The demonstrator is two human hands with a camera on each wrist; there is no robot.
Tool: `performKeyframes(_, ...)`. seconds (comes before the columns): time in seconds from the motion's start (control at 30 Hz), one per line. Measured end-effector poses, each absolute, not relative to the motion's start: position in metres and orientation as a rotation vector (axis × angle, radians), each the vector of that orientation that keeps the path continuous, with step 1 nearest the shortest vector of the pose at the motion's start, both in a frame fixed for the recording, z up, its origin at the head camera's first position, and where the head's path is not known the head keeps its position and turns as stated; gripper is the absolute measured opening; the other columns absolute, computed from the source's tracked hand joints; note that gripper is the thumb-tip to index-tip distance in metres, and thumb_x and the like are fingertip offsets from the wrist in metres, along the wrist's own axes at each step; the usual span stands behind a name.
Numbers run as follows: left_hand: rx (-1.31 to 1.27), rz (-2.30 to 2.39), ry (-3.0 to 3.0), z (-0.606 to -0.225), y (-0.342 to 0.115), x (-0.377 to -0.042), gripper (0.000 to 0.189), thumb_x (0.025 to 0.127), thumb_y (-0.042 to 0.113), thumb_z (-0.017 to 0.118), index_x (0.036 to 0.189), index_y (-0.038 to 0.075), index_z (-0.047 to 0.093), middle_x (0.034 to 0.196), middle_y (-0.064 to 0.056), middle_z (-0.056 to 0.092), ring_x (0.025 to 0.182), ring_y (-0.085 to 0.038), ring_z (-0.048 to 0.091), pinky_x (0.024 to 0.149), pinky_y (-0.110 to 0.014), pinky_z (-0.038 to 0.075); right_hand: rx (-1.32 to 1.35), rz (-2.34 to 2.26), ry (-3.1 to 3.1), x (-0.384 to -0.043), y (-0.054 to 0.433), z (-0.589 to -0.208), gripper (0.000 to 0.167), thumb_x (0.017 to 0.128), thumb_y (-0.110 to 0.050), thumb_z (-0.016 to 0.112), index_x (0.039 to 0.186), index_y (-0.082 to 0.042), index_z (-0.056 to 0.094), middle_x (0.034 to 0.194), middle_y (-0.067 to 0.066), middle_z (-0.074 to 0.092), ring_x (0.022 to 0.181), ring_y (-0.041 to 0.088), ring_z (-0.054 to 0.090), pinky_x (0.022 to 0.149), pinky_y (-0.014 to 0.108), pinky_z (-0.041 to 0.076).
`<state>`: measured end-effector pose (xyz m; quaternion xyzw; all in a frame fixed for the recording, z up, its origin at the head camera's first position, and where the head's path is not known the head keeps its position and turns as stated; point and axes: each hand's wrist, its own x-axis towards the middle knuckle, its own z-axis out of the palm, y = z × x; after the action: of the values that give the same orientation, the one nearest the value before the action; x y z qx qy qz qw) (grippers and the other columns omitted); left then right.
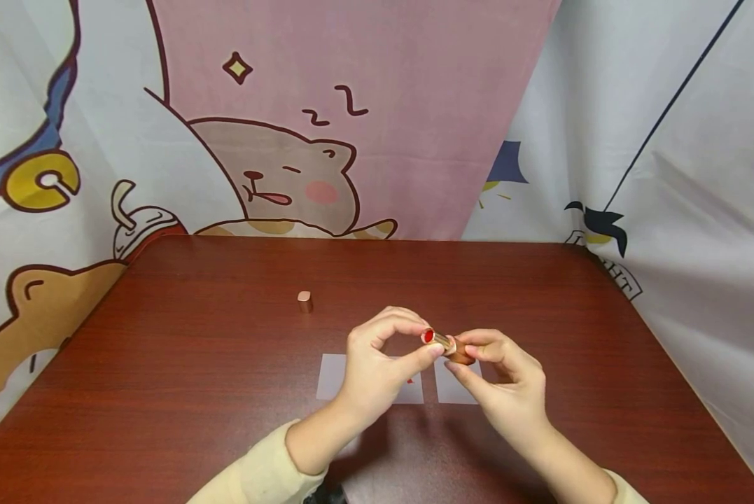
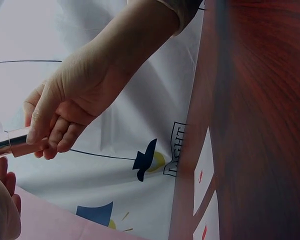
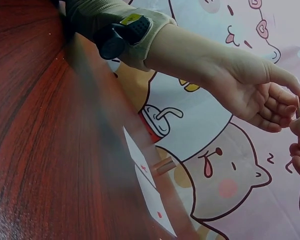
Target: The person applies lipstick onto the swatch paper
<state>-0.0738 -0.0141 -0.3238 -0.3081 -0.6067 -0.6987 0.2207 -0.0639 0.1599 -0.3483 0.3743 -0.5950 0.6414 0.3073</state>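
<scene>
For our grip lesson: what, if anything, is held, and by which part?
A tubular, metallic-gold lipstick: the left hand pinches its slim tube near the red end; the right hand, its wider base.

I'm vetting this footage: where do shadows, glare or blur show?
Head view: lipstick fairly clear, soft shadows on the table below the left hand and right hand, pale sheen at bottom centre; left wrist view: dim, with a blurred dark band along the table; right wrist view: a similar hazy band, speckled glare at lower left.
</scene>
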Motion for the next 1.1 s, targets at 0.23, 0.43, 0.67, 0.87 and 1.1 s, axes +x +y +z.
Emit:
performKeyframes(0.23, -0.831, -1.946, -1.684, -0.3250, -0.0134, -0.0732, 0.017, 0.072, -0.006, 0.079, 0.084, -0.001, 0.068, 0.085, -0.011, 0.066, 0.087, -0.023, 0.062, 0.079, -0.033, 0.052, 0.970, 1.633, -1.577, -0.0640, 0.1588, -0.3485, 0.023, 0.077, 0.000, 0.078, 0.082, 0.012, 0.060, 0.096, 0.018, 0.067, 0.088, 0.017, 0.066, 0.073, 0.020, 0.053)
performKeyframes(0.43, -0.835, -1.931, -1.670, -0.3257, -0.0128, -0.0735, 0.016, 0.073, -0.006, 0.078, 0.085, -0.003, 0.068, 0.084, -0.012, 0.065, 0.085, -0.022, 0.062, 0.078, -0.033, 0.052, 0.965, 1.545, -1.571, -0.0653, 0.1572, -0.3490, 0.024, 0.077, -0.002, 0.079, 0.080, 0.012, 0.059, 0.094, 0.020, 0.066, 0.088, 0.016, 0.066, 0.073, 0.019, 0.052)
performKeyframes(0.67, -0.806, -1.951, -1.673, -0.3253, -0.0139, -0.0735, 0.016, 0.072, -0.006, 0.079, 0.084, -0.002, 0.069, 0.084, -0.011, 0.066, 0.086, -0.023, 0.062, 0.069, -0.030, 0.054, 0.961, 1.555, -1.589, -0.0634, 0.1574, -0.3479, 0.028, 0.077, -0.003, 0.079, 0.082, 0.015, 0.057, 0.095, 0.019, 0.067, 0.089, 0.016, 0.066, 0.074, 0.019, 0.052)
performKeyframes(0.87, -0.819, -1.946, -1.656, -0.3247, -0.0145, -0.0746, 0.015, 0.073, -0.006, 0.078, 0.084, -0.003, 0.068, 0.083, -0.013, 0.066, 0.086, -0.023, 0.062, 0.080, -0.035, 0.051, 1.013, 1.619, -1.590, -0.0627, 0.1591, -0.3465, 0.036, 0.077, -0.001, 0.078, 0.092, 0.021, 0.053, 0.100, 0.018, 0.066, 0.094, 0.017, 0.065, 0.081, 0.022, 0.051)
performKeyframes(1.1, -0.824, -1.952, -1.645, -0.3239, -0.0150, -0.0752, 0.016, 0.073, -0.007, 0.078, 0.084, -0.004, 0.068, 0.083, -0.014, 0.066, 0.087, -0.024, 0.062, 0.081, -0.035, 0.051, 1.005, 1.636, -1.658, -0.0635, 0.1613, -0.3443, 0.037, 0.081, -0.001, 0.075, 0.106, 0.021, 0.057, 0.103, 0.016, 0.067, 0.094, 0.016, 0.065, 0.082, 0.023, 0.051)
